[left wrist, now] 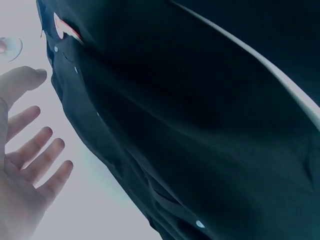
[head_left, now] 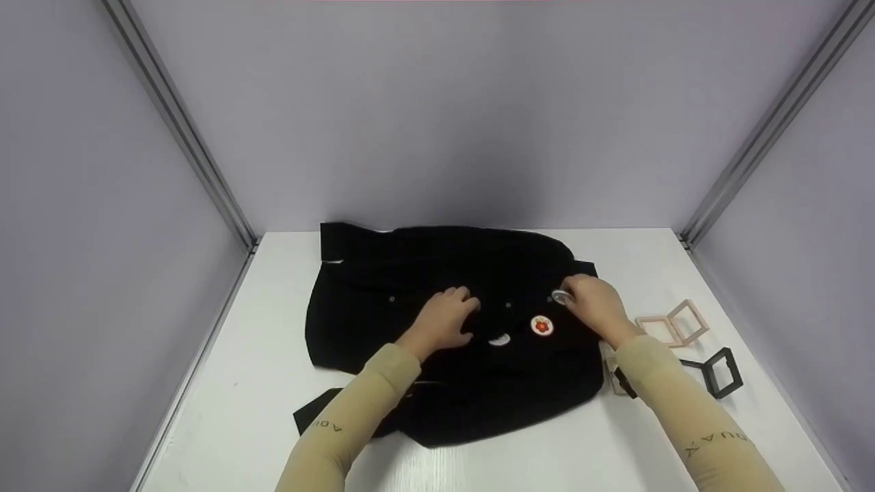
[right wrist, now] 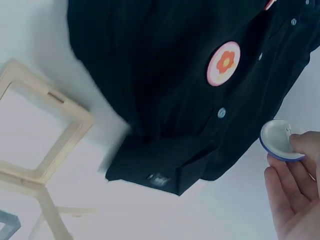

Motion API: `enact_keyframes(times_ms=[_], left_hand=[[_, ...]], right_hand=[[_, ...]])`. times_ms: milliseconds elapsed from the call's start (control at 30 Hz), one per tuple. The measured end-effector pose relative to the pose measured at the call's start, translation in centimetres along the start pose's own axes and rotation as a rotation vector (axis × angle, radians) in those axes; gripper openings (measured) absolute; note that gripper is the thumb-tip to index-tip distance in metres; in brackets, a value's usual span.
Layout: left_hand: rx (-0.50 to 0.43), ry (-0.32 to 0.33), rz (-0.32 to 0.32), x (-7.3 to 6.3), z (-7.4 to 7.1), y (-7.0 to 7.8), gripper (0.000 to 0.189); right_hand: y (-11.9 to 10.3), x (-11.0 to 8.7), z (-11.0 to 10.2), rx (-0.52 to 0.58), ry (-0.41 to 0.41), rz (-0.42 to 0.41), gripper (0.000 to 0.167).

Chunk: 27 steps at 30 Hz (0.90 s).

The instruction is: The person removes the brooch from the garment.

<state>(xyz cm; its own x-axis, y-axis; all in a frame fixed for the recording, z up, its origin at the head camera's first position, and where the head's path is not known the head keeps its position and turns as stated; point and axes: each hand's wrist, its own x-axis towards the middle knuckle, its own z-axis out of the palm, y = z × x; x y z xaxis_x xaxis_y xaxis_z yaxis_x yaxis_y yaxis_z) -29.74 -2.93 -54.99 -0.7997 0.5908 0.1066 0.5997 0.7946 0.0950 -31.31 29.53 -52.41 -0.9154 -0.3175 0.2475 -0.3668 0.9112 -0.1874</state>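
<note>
A black buttoned shirt (head_left: 492,403) lies spread on the white table. My right hand (head_left: 595,307) pinches a round pin badge (right wrist: 274,136) between thumb and fingers, above the shirt's right part. The badge's white back and its pin show in the right wrist view. A round badge with an orange-red flower (head_left: 542,325) sits on the shirt just left of that hand. Farther left is another white badge (head_left: 500,339), partly hidden by cloth. My left hand (head_left: 443,320) is over the shirt's middle; its fingers are spread and hold nothing in the left wrist view.
On the right of the table (head_left: 225,410) stand a light pink hinged frame (head_left: 690,321) and a black hinged frame (head_left: 724,374). More frame parts (head_left: 610,365) show beside the right sleeve. Grey panels (head_left: 437,123) enclose the back and sides.
</note>
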Motion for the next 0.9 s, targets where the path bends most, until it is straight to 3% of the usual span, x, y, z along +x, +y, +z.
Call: enact_keyframes(times_ms=[400,667,900], left_hand=[[0.039,0.001,0.075,1.2,0.6,2.2,0.051],[0.015,-0.023,0.069,1.5,1.0,3.4,0.052],[0.031,-0.030,0.091,1.7,1.5,4.3,0.050]], right_hand=[[3.0,-0.7,-1.5,-0.014,0.012,0.059,0.009],[4.6,-1.4,-3.2,-0.023,-0.007,0.079,0.010],[6.1,-2.1,-4.5,-0.035,0.025,0.098,0.015]])
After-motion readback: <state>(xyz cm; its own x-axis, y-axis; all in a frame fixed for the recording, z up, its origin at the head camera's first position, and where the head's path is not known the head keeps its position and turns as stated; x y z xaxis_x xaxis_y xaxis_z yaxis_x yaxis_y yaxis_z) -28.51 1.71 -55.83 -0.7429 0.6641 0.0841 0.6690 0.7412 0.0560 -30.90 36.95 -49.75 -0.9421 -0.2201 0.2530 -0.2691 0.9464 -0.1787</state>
